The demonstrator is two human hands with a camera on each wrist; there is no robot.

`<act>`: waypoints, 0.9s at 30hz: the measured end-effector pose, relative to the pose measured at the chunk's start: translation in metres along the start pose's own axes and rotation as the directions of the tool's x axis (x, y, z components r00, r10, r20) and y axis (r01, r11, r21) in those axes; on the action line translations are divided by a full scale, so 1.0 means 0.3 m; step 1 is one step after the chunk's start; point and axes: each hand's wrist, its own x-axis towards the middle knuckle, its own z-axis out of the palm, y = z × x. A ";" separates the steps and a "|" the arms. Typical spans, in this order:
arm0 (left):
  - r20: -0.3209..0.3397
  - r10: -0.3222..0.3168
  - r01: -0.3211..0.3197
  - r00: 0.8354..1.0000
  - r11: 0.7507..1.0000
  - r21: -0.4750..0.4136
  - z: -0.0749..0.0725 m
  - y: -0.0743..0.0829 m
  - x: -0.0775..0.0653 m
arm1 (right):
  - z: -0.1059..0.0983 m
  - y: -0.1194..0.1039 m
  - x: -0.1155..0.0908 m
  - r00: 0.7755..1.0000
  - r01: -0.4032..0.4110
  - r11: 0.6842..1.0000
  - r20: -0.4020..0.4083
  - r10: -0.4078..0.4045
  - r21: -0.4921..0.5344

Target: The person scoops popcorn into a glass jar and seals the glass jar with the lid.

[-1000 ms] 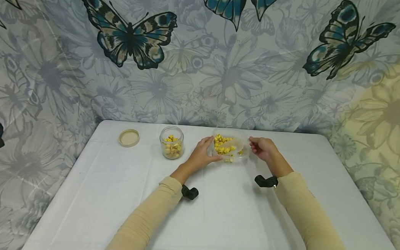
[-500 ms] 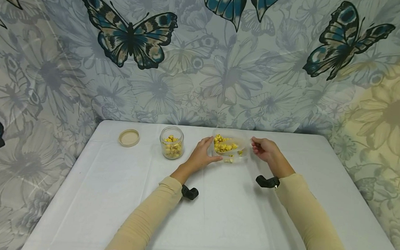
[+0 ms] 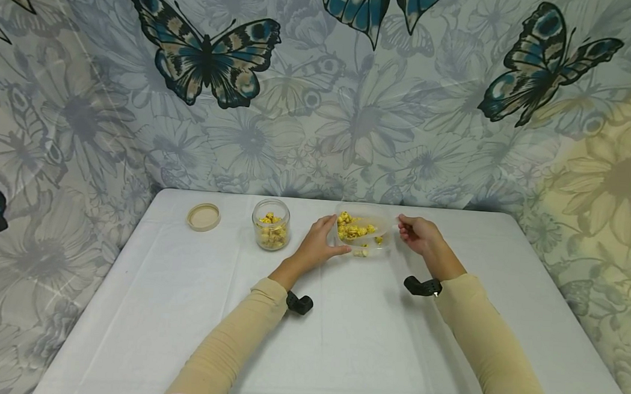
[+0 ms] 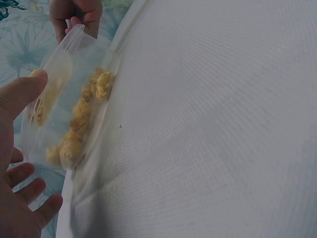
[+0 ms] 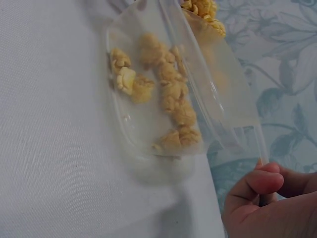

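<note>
Scoop, translucent and thin, is held by its handle in the right hand's grip, with its blade lowered inside a clear container of popcorn. Both are found near the far edge of the tabletop, just right of that edge's middle. The right grip is closed in a pinch, thumb against curled fingers, with only the handle taken. The left hand's grip is spread wide: the container's left end is braced by fairly straight fingers and an extended thumb, and nothing is clenched.

The scoop is judged to be light, smooth plastic, stiff along its length but perhaps a little springy at the thin blade. Some slipping or twisting can be expected in so narrow a pinch, so the handle is best taken firmly outside the rim. The container, too, looks light and easily slid, and is best steadied by its walls; the popcorn is likely brittle and easily crushed.

The blade is pointed toward the tabletop's left edge, the handle toward the right. The scoop's long axis is laid roughly parallel to the far edge, as is the container's. How far the blade is rolled cannot be told.
</note>
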 end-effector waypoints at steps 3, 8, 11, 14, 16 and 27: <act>-0.001 -0.001 0.001 1.000 1.000 0.002 -0.001 0.003 0.000 | 0.008 -0.005 -0.018 1.000 -0.008 1.000 -0.008 0.008 0.013; -0.002 -0.005 0.005 1.000 1.000 0.015 -0.001 0.007 0.000 | 0.005 -0.010 -0.027 1.000 -0.012 1.000 0.015 0.012 0.020; 0.001 -0.010 0.010 1.000 1.000 0.016 -0.002 0.011 -0.001 | 0.002 -0.011 -0.025 1.000 -0.006 1.000 0.016 0.005 0.028; 0.002 -0.016 0.016 1.000 1.000 0.015 -0.003 0.015 -0.003 | 0.002 -0.011 -0.027 1.000 -0.001 0.999 0.022 0.000 0.037; 0.001 -0.018 0.018 1.000 1.000 0.015 -0.004 0.016 -0.004 | 0.003 -0.011 -0.029 1.000 0.003 0.999 0.022 -0.004 0.044; 0.000 -0.016 0.016 1.000 1.000 0.027 -0.002 0.015 0.000 | 0.007 -0.014 -0.032 1.000 0.014 0.997 0.011 -0.015 0.072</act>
